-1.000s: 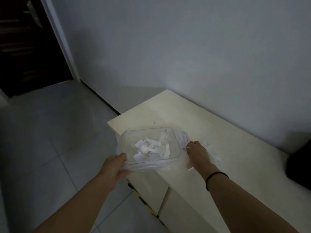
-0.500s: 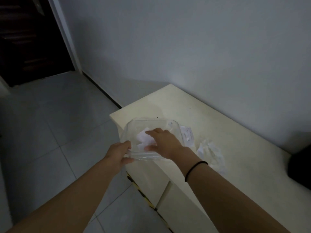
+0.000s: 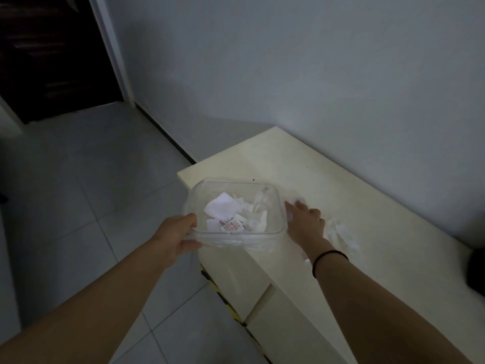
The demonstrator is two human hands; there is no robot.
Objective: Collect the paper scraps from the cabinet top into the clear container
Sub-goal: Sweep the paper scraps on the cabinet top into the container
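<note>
A clear container (image 3: 278, 206) sits at the front left corner of the cream cabinet top (image 3: 341, 185), partly overhanging its edge. White paper scraps (image 3: 223, 207) lie inside it. My left hand (image 3: 175, 232) grips the container's near left rim. My right hand (image 3: 304, 219) rests palm down on the cabinet top just right of the container, fingers spread over a scrap whose white edge (image 3: 298, 199) shows at the fingertips. More white scraps (image 3: 338, 229) lie on the top right of that hand.
A grey wall (image 3: 315, 74) runs along the back of the cabinet. A dark object (image 3: 477, 269) sits at the right edge. Tiled floor (image 3: 78, 193) lies to the left, with a dark doorway (image 3: 47, 48) at top left. Cabinet drawer fronts (image 3: 252, 298) show below.
My right hand has left the inside of the container and moved right, back onto the cabinet top over the scraps. A larger white scrap now lies in the container. My left hand keeps hold.
</note>
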